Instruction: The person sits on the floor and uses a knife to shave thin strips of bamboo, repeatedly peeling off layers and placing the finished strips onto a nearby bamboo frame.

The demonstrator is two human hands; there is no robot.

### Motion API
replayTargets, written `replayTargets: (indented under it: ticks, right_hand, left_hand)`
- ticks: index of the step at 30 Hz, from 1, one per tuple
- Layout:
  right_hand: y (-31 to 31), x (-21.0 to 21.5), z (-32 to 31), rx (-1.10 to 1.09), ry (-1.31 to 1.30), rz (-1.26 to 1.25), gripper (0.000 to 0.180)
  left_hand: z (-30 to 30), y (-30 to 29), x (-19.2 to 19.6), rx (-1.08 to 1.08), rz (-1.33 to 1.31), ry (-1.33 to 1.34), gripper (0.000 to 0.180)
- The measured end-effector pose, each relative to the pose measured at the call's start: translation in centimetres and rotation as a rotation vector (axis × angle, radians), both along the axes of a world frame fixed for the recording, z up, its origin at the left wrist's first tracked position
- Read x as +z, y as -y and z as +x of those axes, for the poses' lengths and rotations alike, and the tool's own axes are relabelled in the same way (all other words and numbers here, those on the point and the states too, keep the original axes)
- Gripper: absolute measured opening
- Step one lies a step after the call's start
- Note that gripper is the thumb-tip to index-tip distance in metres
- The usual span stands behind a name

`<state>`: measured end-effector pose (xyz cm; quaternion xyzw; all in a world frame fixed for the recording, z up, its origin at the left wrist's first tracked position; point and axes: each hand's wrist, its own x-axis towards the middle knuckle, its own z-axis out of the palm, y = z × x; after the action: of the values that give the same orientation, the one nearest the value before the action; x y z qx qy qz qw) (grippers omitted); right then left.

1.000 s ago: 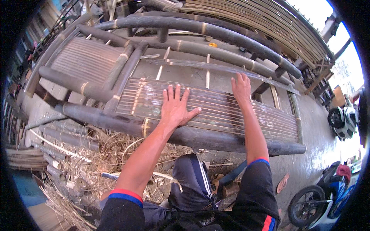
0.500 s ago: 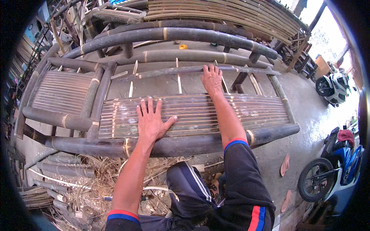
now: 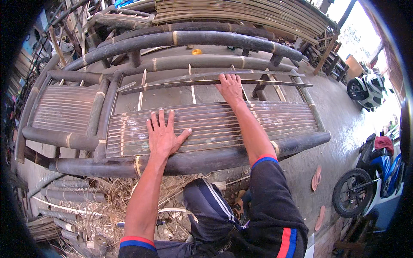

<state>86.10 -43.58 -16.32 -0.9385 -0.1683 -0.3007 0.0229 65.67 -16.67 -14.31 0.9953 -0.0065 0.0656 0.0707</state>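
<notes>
My left hand lies flat on the slatted seat of a dark bamboo bench, fingers and thumb spread. Farther out, my right hand has its fingers bent over a long dark bamboo slat; the underside of that grip is hidden. This slat spans the open back part of the seat frame, slightly askew. Just behind it runs a second thin bamboo slat, close to my fingertips. Several pale cross strips show beneath both slats.
The bench's thick front rail runs before my knees. Shavings and bamboo offcuts litter the floor at left. A blue motorbike stands at right, near pink sandals. Stacked bamboo strips lie behind the bench.
The slat under my right hand has come nearer to me, and its right end now sits apart from the slat behind. My left hand stays flat on the seat. The view has shifted slightly.
</notes>
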Motion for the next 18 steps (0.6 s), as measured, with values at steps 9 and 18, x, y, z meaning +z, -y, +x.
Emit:
replayTargets:
  ticks: [9,18]
  right_hand:
    - [-0.8,9.7,-9.8,0.476,0.054,-0.067,0.036]
    - [-13.7,22.3,-20.6,0.599,0.141,-0.018,0.038]
  left_hand:
    - [-0.6,-0.4,0.5,-0.02,-0.126,0.054,0.093]
    - [-3.7,-2.2,0.1,-0.288,-0.48,0.442,0.066]
